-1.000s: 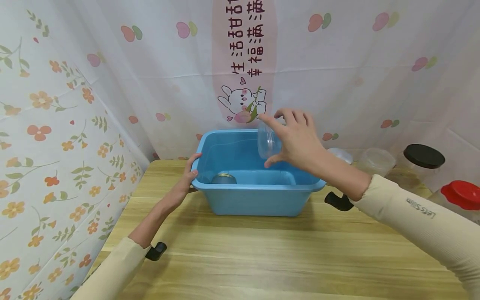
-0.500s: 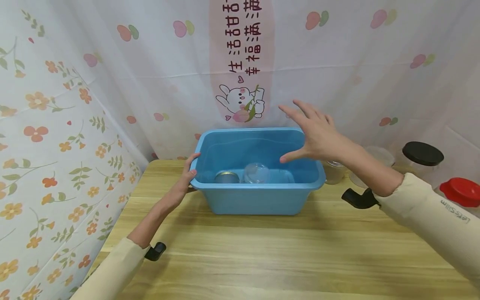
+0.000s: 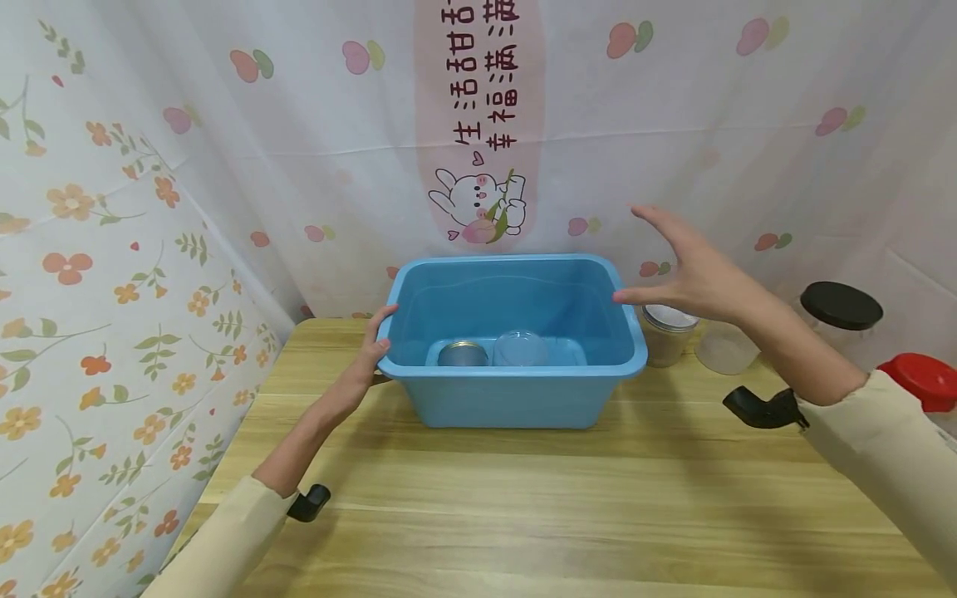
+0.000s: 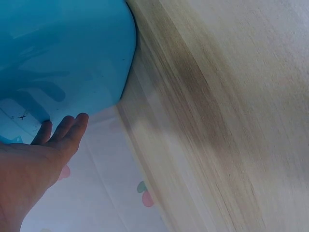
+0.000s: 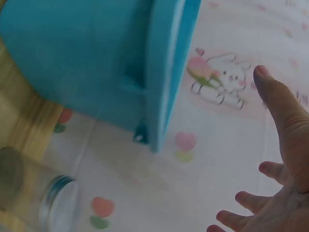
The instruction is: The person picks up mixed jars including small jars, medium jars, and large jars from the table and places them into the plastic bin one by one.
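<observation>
A light-blue plastic basin (image 3: 516,399) stands on the wooden table. My left hand (image 3: 360,370) grips its left rim; in the left wrist view, the fingers (image 4: 72,133) lie against the outer wall. Inside the basin are a jar with a gold-rimmed lid (image 3: 463,354) and a clear jar (image 3: 521,349), side by side. Over the right end of the basin hovers my right hand (image 3: 699,274), thumb and fingers spread, holding nothing. Just beyond that rim stands a clear jar with a silver lid (image 3: 668,332), seen tipped sideways in the right wrist view.
To the right on the table (image 3: 508,507) stand another clear jar (image 3: 725,349), a black-lidded jar (image 3: 841,306) and a red-lidded jar (image 3: 923,378), partly behind my right arm. A patterned curtain (image 3: 336,166) hangs close behind the basin and along the left side.
My right hand has let go of the clear jar, which now rests in the basin beside the gold-rimmed one. The hand has moved right, past the rim. My left hand has stayed put.
</observation>
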Tool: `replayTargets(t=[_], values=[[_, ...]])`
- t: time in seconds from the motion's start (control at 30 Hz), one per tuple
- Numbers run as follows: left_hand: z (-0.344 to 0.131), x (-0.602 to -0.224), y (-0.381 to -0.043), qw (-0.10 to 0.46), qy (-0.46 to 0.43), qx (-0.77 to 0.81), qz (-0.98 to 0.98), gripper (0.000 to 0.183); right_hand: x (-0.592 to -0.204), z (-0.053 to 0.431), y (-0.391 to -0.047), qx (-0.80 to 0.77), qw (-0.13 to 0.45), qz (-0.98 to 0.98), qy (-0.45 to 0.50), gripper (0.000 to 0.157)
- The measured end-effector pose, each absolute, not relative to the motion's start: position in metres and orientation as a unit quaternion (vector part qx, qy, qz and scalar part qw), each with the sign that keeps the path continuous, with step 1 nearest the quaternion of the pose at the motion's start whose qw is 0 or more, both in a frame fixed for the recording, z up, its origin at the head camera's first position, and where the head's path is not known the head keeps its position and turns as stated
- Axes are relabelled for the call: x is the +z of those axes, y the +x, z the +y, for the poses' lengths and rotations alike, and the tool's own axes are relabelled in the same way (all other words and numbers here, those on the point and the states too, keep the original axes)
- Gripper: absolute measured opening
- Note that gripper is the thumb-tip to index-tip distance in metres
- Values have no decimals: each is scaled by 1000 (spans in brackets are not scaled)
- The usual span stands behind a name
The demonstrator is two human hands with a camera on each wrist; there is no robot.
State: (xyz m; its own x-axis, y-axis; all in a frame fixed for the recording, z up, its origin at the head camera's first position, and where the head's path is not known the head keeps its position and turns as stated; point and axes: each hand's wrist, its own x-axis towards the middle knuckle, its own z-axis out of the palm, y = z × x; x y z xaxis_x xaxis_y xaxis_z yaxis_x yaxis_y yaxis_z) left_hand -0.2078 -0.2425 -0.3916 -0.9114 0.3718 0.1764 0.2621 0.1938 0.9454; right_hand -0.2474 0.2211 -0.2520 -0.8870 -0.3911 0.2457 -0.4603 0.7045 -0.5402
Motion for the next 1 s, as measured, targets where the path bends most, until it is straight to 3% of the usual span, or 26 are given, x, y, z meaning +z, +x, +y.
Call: replayTargets(t=[0.53, 1.0], values=[[-241, -390, -207, 55, 199, 608, 767, 58, -298, 270, -245, 355, 78, -922, 134, 103], [-241, -392, -207, 54, 198, 609, 766, 58, -333, 287, -243, 354, 78, -923, 127, 100]])
